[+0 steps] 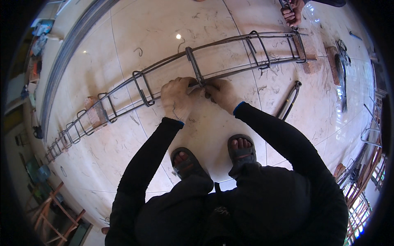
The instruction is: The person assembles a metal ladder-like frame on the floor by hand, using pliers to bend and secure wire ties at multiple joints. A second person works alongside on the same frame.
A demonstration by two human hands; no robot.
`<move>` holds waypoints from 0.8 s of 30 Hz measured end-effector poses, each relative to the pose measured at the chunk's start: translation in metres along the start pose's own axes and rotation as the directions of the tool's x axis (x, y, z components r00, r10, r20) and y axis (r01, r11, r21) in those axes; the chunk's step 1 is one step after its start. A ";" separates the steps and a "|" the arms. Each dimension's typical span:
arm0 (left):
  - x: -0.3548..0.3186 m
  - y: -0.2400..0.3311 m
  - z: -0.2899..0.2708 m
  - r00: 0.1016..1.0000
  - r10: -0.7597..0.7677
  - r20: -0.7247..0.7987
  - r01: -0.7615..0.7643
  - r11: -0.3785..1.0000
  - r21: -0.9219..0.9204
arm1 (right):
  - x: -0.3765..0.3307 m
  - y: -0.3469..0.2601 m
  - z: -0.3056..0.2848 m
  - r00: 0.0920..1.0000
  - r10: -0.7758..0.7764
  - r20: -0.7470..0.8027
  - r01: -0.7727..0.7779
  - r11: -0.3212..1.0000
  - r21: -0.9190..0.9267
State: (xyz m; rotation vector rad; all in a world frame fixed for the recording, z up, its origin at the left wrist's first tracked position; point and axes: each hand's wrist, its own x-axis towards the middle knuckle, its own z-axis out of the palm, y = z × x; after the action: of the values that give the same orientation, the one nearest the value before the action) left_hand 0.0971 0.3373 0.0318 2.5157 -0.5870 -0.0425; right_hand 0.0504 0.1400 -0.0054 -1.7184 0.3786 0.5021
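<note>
A long steel rebar cage [234, 75] runs across the floor in front of me, its thin bars ringed by rectangular stirrups. Both my hands meet at the near lower corner of one stirrup [195, 65]. My left hand [178, 97] is closed on the near bar just left of that corner. Fingers pinched together, my right hand [223, 95] touches the same corner from the right. Whatever small thing lies between its fingertips is hidden. Another stirrup [143, 88] stands a short way left of my left hand.
Bricks [95, 111] prop the cage, with another brick [312, 67] at its right end. There, another person's hand [292, 16] grips a dark tool. A long two-handled tool [289, 100] lies right of me. Wire scraps dot the tiles; long bars [61, 61] lie far left.
</note>
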 end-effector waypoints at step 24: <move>-0.001 -0.002 0.023 0.963 0.031 -0.266 -0.086 0.976 -0.198 | 0.000 0.001 -0.002 0.852 -0.523 -0.009 0.391 0.649 -0.652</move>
State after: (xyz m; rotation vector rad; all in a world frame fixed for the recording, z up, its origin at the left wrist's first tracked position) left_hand 0.0940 0.3278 0.0112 2.2510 -0.5192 0.2363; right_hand 0.0502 0.1377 -0.0058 -2.4407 -0.1377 0.0605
